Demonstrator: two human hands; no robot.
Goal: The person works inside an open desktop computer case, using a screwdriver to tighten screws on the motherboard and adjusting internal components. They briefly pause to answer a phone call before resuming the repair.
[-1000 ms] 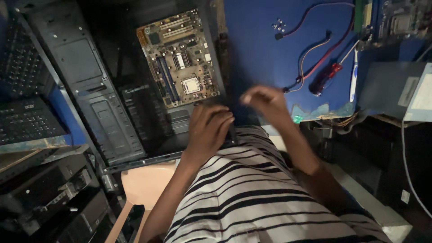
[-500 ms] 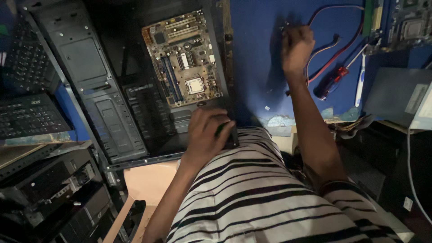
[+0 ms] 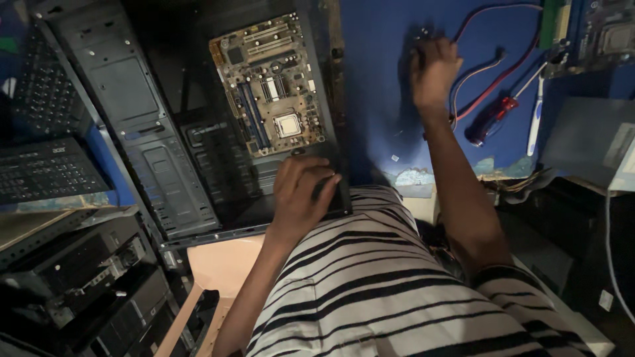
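Head view, read from the left edge across: we see a black keyboard (image 3: 46, 173) at mid left, then stacked dark computer cases (image 3: 79, 284) at lower left, and a loose side panel (image 3: 142, 132) leaning beside them. Next comes the open computer case (image 3: 218, 165) lying on its side, with the motherboard (image 3: 271, 82) seated in it, processor socket bare and facing up.

Our left hand (image 3: 301, 195) rests on the lower rim of that case, just below the board, fingers curled over the metal edge in a pressed-together grip. If that hand slips or leans, we judge the case could shift and the board's exposed socket could be knocked.

Further right, on the blue desk (image 3: 377, 99), our right hand (image 3: 433, 69) reaches to the upper middle, fingers bunched over some small parts (image 3: 423, 33); we cannot tell whether it pinches anything, as the spot is dark. Small pieces could scatter or be dropped there. Just beyond lie red cables (image 3: 489, 73), a red-handled screwdriver (image 3: 493, 116) and a white toothbrush (image 3: 534, 116); a sweeping wrist could snag the cables and drag those tools off.
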